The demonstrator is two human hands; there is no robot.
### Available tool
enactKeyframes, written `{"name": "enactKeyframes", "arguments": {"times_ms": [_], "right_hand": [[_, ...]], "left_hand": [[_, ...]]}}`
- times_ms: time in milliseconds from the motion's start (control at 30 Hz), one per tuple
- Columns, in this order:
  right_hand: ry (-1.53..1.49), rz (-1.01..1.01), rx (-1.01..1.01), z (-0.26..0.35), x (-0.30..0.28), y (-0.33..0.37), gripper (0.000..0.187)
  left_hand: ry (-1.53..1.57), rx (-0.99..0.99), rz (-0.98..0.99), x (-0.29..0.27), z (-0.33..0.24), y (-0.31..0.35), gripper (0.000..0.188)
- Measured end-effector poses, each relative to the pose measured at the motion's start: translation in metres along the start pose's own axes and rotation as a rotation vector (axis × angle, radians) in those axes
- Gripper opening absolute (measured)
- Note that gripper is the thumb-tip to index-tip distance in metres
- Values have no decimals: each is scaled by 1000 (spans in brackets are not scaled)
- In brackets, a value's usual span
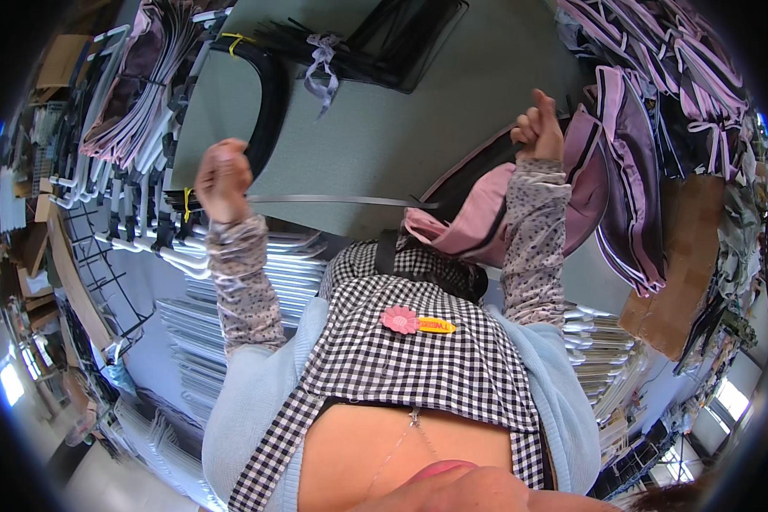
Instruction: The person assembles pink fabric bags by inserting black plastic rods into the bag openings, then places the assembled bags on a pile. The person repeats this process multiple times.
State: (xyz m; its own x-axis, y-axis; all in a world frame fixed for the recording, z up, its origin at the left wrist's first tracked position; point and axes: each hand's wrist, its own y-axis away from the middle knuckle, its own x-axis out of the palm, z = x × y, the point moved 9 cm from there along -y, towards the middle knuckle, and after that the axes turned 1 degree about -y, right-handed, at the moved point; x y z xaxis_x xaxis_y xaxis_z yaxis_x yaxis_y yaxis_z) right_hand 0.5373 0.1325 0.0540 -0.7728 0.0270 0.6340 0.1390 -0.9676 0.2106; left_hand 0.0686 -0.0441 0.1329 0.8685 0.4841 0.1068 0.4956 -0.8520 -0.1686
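the left hand is raised near the left edge of the grey-green surface. its fingers are bent inward, but it is blurred, and i cannot tell if they are grasping. a thin grey strip extends from beside this hand toward the right, almost level, and its other end arrives at the pink and black fabric piece.

the right hand is higher, at the right side of the surface, with its fingers curled toward the palm; whether something thin is inside them, i cannot tell. the fabric piece lies below this hand, at the near right part of the surface, and the right forearm, in a spotted sleeve cover, passes in front of it.

on the far part of the surface there are black mesh pieces, with a pale ribbon beside them. a curved black bundle, having a yellow tie at its upper end, is near the left hand. at the right are more pink and dark fabric pieces, and beyond the left edge are white tubes.
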Motion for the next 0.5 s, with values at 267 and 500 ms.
{"name": "enactKeyframes", "arguments": {"times_ms": [267,500], "right_hand": [[1484,712,-492,-5,121,116,80],[1742,1116,-136,-88,86,150,37]], "left_hand": [[69,-125,277,56,23,-1,22],[38,-208,610,96,36,24,12]]}}
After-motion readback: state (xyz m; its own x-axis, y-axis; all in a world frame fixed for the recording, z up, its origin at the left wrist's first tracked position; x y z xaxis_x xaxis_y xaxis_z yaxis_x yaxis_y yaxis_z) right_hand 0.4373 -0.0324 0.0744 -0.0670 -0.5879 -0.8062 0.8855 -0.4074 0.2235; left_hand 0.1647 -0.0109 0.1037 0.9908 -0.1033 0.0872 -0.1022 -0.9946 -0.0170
